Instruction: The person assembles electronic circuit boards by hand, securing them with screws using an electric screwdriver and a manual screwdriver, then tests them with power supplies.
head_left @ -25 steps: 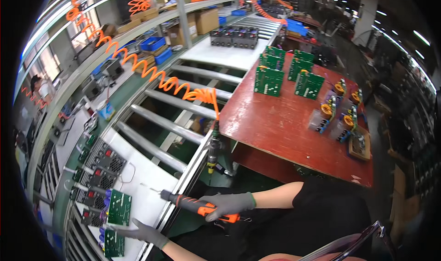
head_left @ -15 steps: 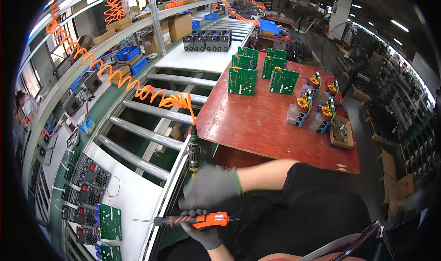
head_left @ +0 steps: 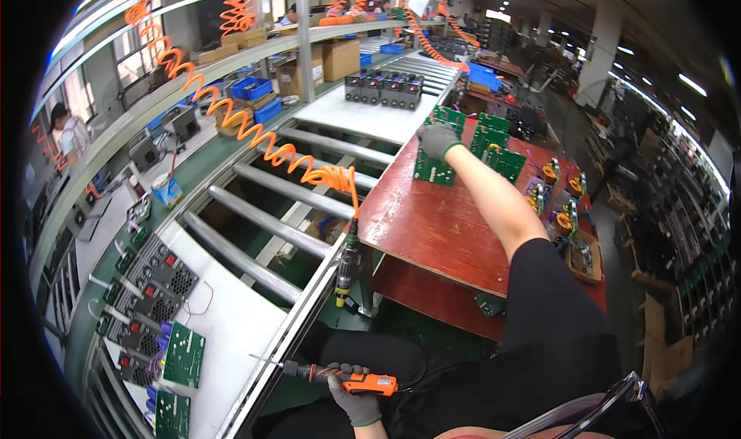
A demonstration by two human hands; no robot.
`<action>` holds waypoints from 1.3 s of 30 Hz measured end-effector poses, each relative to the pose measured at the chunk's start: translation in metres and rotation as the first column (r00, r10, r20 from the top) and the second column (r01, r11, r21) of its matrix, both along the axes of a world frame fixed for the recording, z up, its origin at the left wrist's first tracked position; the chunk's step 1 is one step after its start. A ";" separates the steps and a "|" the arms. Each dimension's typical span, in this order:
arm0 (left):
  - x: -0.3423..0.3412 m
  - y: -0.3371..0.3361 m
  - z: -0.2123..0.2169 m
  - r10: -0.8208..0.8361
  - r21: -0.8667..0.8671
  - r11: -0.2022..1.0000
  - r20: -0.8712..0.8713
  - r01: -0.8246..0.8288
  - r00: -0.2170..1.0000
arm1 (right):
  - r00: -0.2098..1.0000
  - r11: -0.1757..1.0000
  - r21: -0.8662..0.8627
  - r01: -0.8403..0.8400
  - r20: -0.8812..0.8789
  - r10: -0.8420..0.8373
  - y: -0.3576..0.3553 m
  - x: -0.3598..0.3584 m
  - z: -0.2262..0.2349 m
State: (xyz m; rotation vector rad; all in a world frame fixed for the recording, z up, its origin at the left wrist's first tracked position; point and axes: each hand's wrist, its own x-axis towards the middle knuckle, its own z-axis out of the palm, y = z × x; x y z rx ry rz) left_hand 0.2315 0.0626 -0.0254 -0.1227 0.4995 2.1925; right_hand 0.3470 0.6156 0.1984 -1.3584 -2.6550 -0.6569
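Note:
Wearing a grey glove, my left hand (head_left: 353,402) is closed around an orange and black electric screwdriver (head_left: 372,383), whose long bit points left toward the conveyor's edge. My right hand (head_left: 438,141), also gloved, reaches far forward across the red table (head_left: 417,223). Its fingers are closed at the top edge of an upright green circuit board (head_left: 434,171), partly covering it; the fingertips are hard to make out. Just behind and to the right stand several more green circuit boards (head_left: 505,162).
Heat-sink boards with copper coils (head_left: 563,223) and a box of small parts (head_left: 584,257) occupy the table's right side. An air screwdriver (head_left: 349,273) hangs from an orange coiled hose beside the roller conveyor (head_left: 262,221). At left are power supply units (head_left: 164,294) on a white board (head_left: 239,329).
My right hand has moved forward from beside the electric screwdriver to the circuit boards on the table. My left hand keeps holding the electric screwdriver. The whole view has shifted.

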 end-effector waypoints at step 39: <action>-0.009 -0.089 0.035 0.596 -0.136 0.741 -0.318 -0.657 0.738 | 0.219 -0.032 -0.253 -0.967 -0.887 0.407 -0.425 -0.229 -0.140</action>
